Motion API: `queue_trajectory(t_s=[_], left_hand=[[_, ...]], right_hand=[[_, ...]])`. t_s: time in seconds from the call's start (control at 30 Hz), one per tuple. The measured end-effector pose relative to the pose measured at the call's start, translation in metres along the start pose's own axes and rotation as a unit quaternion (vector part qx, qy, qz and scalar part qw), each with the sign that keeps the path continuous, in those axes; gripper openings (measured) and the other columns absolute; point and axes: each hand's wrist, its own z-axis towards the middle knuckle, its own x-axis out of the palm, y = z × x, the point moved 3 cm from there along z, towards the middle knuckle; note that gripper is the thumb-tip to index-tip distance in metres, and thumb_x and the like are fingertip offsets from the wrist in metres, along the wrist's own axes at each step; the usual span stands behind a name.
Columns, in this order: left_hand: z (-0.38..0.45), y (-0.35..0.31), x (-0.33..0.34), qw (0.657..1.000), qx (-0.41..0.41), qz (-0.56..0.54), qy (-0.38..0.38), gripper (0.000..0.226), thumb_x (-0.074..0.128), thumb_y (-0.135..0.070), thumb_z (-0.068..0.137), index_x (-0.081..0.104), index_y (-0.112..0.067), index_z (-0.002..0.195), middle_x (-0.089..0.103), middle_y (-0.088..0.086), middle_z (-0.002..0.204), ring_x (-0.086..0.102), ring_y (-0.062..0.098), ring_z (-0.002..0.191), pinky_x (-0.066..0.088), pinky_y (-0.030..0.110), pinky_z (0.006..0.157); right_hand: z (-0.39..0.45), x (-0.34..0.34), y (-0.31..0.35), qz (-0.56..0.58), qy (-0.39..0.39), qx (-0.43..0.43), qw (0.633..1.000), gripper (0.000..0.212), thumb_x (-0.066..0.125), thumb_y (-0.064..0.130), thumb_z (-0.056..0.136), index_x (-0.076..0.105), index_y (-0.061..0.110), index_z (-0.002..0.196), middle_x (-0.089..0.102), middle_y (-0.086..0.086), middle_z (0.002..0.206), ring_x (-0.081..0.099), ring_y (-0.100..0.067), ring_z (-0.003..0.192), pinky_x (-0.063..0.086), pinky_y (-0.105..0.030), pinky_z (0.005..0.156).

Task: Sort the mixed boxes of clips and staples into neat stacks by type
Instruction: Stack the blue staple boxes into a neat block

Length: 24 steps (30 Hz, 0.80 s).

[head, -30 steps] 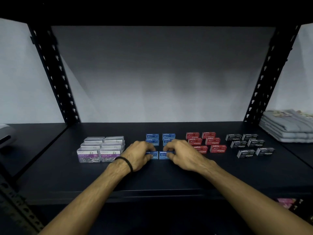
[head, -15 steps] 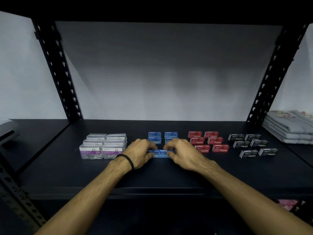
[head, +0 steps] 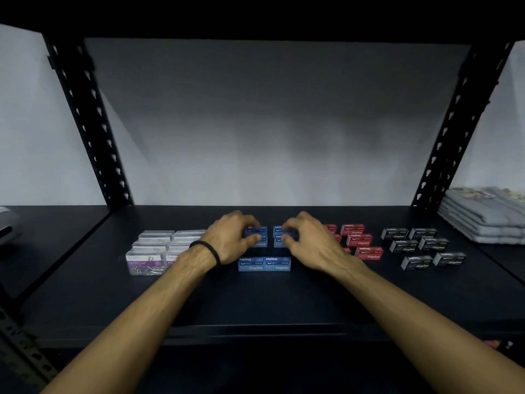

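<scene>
Nearest the shelf (head: 255, 302) edge, two blue staple boxes (head: 264, 264) lie side by side and touching, their fronts reading "Staples" beside a numeral that looks like 10. Just behind them, the left hand (head: 231, 237), a dark band on its wrist, curls its fingers and thumb over the left rear blue boxes (head: 257, 240). The right hand (head: 308, 240) does the same on the right rear blue boxes (head: 279, 238); each appears to pinch its pile.

These small cardboard cartons are probably stiff and light yet dense, best pinched across the short sides so a stack stays square.

Left of the hands stand clear paper clip boxes (head: 146, 261) with a purple "PAPER CLIP" label. To the right sit red staple boxes (head: 359, 240), then black staple boxes (head: 417, 261), both marked "Staples". Farther right lies a grey folded pile (head: 483, 217).
</scene>
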Motion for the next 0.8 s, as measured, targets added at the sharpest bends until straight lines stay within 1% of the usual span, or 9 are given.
queue_trajectory(t_s=[0.07, 0.13, 0.3, 0.43, 0.57, 0.7, 0.8], left_hand=[[0.008, 0.001, 0.005, 1.000, -0.007, 0.009, 0.019, 0.033, 0.058, -0.044, 0.091, 0.060, -0.031, 0.120, 0.057, 0.000, 0.119, 0.058, 0.021, 0.110, 0.049, 0.038, 0.092], [0.013, 0.002, 0.009, 0.999, -0.014, 0.013, 0.031, 0.034, 0.058, -0.044, 0.091, 0.060, -0.030, 0.121, 0.059, 0.000, 0.122, 0.058, 0.021, 0.112, 0.049, 0.038, 0.094], [0.018, 0.005, 0.017, 0.999, -0.011, 0.015, 0.045, 0.028, 0.059, -0.039, 0.091, 0.063, -0.027, 0.117, 0.064, -0.001, 0.119, 0.061, 0.019, 0.107, 0.050, 0.035, 0.090], [0.022, 0.008, 0.019, 0.999, -0.005, 0.021, 0.050, 0.026, 0.059, -0.032, 0.093, 0.064, -0.024, 0.116, 0.064, 0.001, 0.117, 0.061, 0.019, 0.106, 0.050, 0.033, 0.090], [0.024, 0.010, 0.023, 0.998, 0.004, 0.021, 0.052, 0.022, 0.058, -0.028, 0.095, 0.064, -0.023, 0.115, 0.063, 0.000, 0.115, 0.061, 0.018, 0.103, 0.049, 0.030, 0.086], [0.025, 0.013, 0.026, 0.998, 0.002, 0.011, 0.054, 0.019, 0.057, -0.026, 0.095, 0.064, -0.023, 0.113, 0.064, -0.001, 0.113, 0.061, 0.017, 0.100, 0.049, 0.030, 0.085], [0.027, 0.014, 0.028, 0.999, -0.002, 0.003, 0.053, 0.018, 0.057, -0.024, 0.095, 0.064, -0.023, 0.112, 0.065, -0.002, 0.111, 0.062, 0.017, 0.100, 0.050, 0.031, 0.086]], right_hand=[[0.005, 0.000, -0.001, -0.017, 0.015, 0.007, 1.000, 0.032, 0.054, 0.032, 0.097, 0.062, 0.018, 0.126, 0.054, -0.003, 0.122, 0.061, -0.020, 0.103, 0.049, -0.031, 0.083], [0.009, 0.002, -0.002, -0.025, 0.033, 0.010, 0.999, 0.032, 0.053, 0.031, 0.098, 0.062, 0.018, 0.126, 0.054, -0.004, 0.121, 0.061, -0.022, 0.104, 0.048, -0.031, 0.082], [0.013, 0.010, -0.006, -0.023, 0.042, 0.009, 0.999, 0.023, 0.055, 0.027, 0.098, 0.066, 0.015, 0.113, 0.054, -0.002, 0.105, 0.061, -0.022, 0.097, 0.047, -0.031, 0.077], [0.017, 0.013, -0.008, -0.010, 0.051, 0.011, 0.999, 0.023, 0.056, 0.025, 0.098, 0.068, 0.014, 0.113, 0.060, -0.006, 0.112, 0.061, -0.023, 0.100, 0.050, -0.033, 0.083], [0.019, 0.015, -0.009, -0.002, 0.064, 0.011, 0.998, 0.023, 0.053, 0.021, 0.100, 0.068, 0.013, 0.115, 0.064, -0.006, 0.116, 0.062, -0.022, 0.102, 0.047, -0.029, 0.082], [0.018, 0.017, -0.009, 0.018, 0.078, 0.013, 0.997, 0.024, 0.051, 0.019, 0.101, 0.066, 0.013, 0.119, 0.065, -0.006, 0.121, 0.063, -0.022, 0.106, 0.051, -0.034, 0.090], [0.018, 0.019, -0.008, 0.027, 0.087, 0.013, 0.996, 0.025, 0.051, 0.019, 0.101, 0.066, 0.013, 0.120, 0.066, -0.006, 0.122, 0.064, -0.022, 0.107, 0.052, -0.036, 0.092]])
